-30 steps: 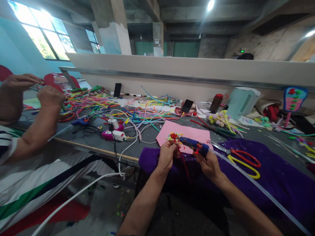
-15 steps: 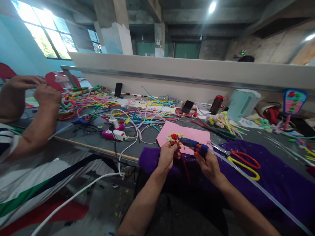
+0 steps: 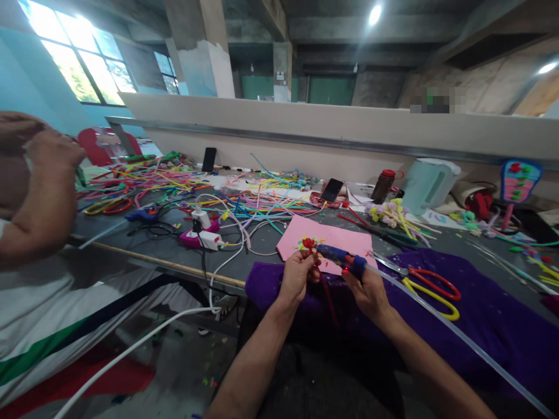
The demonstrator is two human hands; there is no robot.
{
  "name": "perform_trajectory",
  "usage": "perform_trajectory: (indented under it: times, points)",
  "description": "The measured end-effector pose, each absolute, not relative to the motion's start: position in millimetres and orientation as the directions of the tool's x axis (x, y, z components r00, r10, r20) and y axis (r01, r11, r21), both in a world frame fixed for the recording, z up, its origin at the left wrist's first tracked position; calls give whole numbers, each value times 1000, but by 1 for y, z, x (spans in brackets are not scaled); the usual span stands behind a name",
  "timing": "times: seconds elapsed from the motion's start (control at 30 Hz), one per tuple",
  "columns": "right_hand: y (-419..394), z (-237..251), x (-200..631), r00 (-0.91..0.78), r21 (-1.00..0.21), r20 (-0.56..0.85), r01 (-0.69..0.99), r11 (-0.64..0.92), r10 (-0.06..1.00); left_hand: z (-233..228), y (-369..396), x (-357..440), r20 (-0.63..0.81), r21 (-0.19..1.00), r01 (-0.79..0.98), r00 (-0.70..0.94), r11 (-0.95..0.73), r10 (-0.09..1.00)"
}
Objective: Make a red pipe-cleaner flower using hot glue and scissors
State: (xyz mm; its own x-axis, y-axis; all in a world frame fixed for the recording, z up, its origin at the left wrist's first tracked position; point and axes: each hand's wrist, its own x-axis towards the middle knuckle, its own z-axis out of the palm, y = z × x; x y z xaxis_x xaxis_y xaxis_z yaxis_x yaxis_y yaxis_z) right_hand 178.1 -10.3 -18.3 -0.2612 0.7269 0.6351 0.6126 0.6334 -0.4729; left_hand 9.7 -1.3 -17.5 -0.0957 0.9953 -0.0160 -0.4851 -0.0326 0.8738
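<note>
Honestly, barely anything's shifted this past second: your left hand still has its grip on the red pipe-cleaner piece over the pink sheet, right hand holds the hot glue gun, nozzle beside it, same spot being worked

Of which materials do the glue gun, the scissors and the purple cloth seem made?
Glue gun: probably plastic, blue and moulded-looking. Scissors: silvery blades suggest metal; smooth red and yellow handles, likely plastic. Purple cloth: matte fabric, draping in folds; fibre unclear.
</note>
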Motion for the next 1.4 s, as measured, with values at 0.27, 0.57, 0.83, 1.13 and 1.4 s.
perform_trajectory:
  times: [0.27,0.57,0.83,1.13,1.4]
  points:
    - [-12,-20,180,-268,-462,648,606,648,713,-19,-1,10,2,865,-498,-96,-50,995]
    - [-10,-19,179,-254,-485,627,612,625,736,-18,0,10,-4,877,-479,-94,-42,996]
    - [-11,-19,179,-277,-494,588,621,609,760,-20,0,9,26,870,-488,-102,-72,994]
    - [-10,-21,180,-265,-478,632,607,635,728,-22,1,8,38,873,-483,-80,-72,996]
    - [-15,-11,185,-285,-587,539,548,596,793,-21,2,7,18,867,-495,-87,-58,996]
